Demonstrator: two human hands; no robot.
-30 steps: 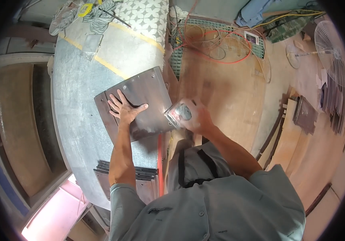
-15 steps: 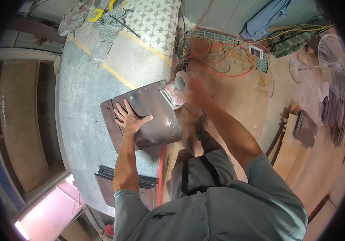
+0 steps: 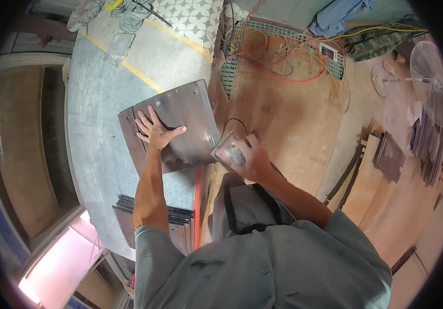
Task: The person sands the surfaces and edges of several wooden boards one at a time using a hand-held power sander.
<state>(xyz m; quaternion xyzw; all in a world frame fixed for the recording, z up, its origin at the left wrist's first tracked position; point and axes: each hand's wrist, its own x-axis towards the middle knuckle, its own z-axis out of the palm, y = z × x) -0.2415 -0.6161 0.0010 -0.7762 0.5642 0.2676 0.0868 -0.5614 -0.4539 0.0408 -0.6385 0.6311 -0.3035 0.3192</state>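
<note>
A dark brown wooden panel (image 3: 188, 116) with small holes near its corners lies on the grey worktable (image 3: 95, 98), its right side reaching the table's edge. My left hand (image 3: 155, 134) rests flat on the panel with its fingers spread. In my right hand (image 3: 256, 160) is a hand-held sander (image 3: 224, 150) with a squarish pad. The sander is tilted against the panel's right edge near the closer corner. Part of its body is hidden under my fingers.
Several similar panels (image 3: 124, 210) are stacked at the table's near end. Patterned cloth (image 3: 193, 20) covers the far end. Red and dark hoses (image 3: 288, 80) loop over the floor and a green grate. A fan (image 3: 427, 77) and stacked boards (image 3: 390, 157) are at right.
My right hand has drawn the sander toward me, from the panel's far right corner along its edge to near the closer corner. My left hand stays flat on the panel.
</note>
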